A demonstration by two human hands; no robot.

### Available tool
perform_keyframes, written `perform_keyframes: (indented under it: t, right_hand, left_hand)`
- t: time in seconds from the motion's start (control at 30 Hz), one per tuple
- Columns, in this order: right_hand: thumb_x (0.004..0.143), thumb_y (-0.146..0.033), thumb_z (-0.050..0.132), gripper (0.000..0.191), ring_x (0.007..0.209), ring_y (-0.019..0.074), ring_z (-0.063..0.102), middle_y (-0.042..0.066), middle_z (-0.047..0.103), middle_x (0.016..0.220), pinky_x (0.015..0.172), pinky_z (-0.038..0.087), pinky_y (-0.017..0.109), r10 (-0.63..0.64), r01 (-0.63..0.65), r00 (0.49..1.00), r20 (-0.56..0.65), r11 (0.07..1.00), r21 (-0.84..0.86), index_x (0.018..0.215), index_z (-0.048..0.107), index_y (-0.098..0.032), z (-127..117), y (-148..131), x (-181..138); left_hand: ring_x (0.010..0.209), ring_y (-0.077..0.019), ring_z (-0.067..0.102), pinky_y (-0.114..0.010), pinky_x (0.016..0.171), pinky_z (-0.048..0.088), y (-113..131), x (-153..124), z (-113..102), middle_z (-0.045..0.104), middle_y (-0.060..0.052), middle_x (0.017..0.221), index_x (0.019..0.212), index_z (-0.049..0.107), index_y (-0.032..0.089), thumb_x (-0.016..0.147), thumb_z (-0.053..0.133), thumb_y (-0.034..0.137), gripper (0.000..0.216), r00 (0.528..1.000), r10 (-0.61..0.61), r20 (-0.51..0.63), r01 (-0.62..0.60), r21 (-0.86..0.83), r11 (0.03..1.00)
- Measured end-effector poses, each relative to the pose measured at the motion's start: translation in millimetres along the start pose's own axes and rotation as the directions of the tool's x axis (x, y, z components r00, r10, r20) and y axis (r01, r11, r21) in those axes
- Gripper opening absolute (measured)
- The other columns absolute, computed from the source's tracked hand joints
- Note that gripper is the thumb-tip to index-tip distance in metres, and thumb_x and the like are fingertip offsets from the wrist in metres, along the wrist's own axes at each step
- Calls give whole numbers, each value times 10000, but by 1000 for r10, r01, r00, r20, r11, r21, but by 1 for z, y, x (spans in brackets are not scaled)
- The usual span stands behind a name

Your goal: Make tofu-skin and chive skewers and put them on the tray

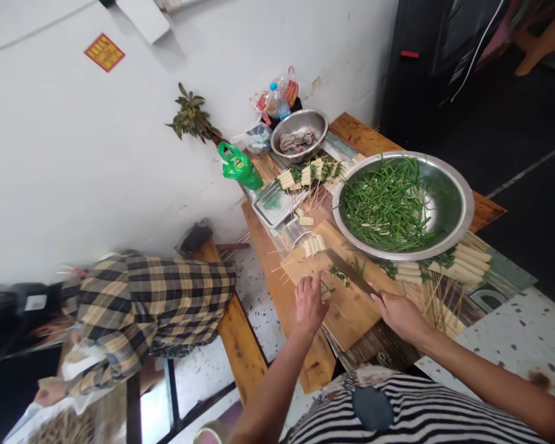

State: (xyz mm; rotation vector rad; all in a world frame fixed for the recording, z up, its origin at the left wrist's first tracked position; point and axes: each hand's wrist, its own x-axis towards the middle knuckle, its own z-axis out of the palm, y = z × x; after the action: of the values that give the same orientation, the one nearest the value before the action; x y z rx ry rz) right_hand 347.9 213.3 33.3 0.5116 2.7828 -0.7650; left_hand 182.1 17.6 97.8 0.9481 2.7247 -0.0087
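Observation:
My right hand (402, 316) grips the handle of a kitchen knife (354, 276). Its blade lies slanted over the wooden cutting board (351, 317), pointing toward several pale rolls (314, 245) set side by side on skewers. On the board, my left hand (311, 303) has its fingers curled down at a pale roll with greens (325, 292), which they partly hide. Chopped green bits (340, 275) lie between that hand and the blade. Beside the board stands a wide metal basin (448, 237) of long green stalks (383, 203).
Skewered rolls (467, 265) lie right of the board, and more skewers (308, 176) rest by a tray (272, 206). Behind are a smaller metal bowl (321, 123) and a green plastic bag (240, 166). A person in a plaid shirt (157, 302) sits at the left.

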Motion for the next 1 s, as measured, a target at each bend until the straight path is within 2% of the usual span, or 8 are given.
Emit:
perform_keyframes:
  t: [0.1,0.23,0.4,0.47,0.63,0.77,0.83,1.0]
  right_hand:
    - [967,-502,236,508,643,221,650,100,677,687,593,420,302,59,-53,996,-71,996,78,790,587,-181,7,28,-33]
    - [936,-572,242,524,644,241,650,109,673,672,599,444,319,151,-127,986,-77,957,260,739,560,-205,-2,35,-73]
    - [873,-659,256,551,442,198,563,44,566,453,554,452,325,341,-329,937,79,781,530,545,443,-258,-8,14,-95]
    - [856,-689,253,576,376,178,517,21,503,378,510,438,315,380,-416,904,196,674,610,503,415,-263,-1,10,-97]
    - [829,-747,279,616,352,156,499,6,480,349,452,406,280,445,-529,831,335,444,723,524,454,-241,28,17,-96]
    - [793,-795,259,665,338,138,478,10,461,334,445,399,266,435,-531,826,358,387,754,498,454,-232,34,18,-85]
    - [764,-822,250,680,331,133,468,9,449,330,432,392,262,414,-532,829,377,376,759,486,446,-232,31,13,-77]
    - [763,-820,209,692,334,119,466,2,446,337,425,382,238,299,-525,849,435,402,750,487,445,-231,32,-10,-52]
  left_hand:
    - [1292,-270,400,-439,1061,329,-21,17,-13,500,-128,1304,1430,348,266,819,508,75,659,957,290,19,-288,175,941]
    - [1348,-253,372,-442,1094,292,-34,58,-19,499,-126,1350,1447,329,283,932,386,140,538,802,583,128,-594,265,759]
    - [1405,-212,305,-401,1163,186,-31,105,-20,490,-107,1405,1439,358,246,959,342,152,489,591,755,285,-807,191,560]
    - [1424,-200,268,-392,1176,165,-31,111,-18,464,-89,1439,1442,355,257,951,366,151,503,564,760,323,-823,142,550]
    - [1453,-225,189,-452,1182,189,-27,67,23,282,-71,1550,1497,233,280,877,417,102,671,796,586,154,-594,4,805]
    - [1428,-229,263,-421,1169,277,2,11,90,273,-118,1545,1523,110,203,905,435,243,699,996,73,-53,-87,-325,942]
    - [1434,-237,246,-425,1171,269,24,2,115,278,-117,1543,1519,94,197,925,438,332,699,973,-204,-111,134,-449,883]
    - [1426,-273,247,-443,1165,270,75,23,123,302,-166,1513,1490,216,159,930,440,423,658,924,-308,-227,142,-544,827]
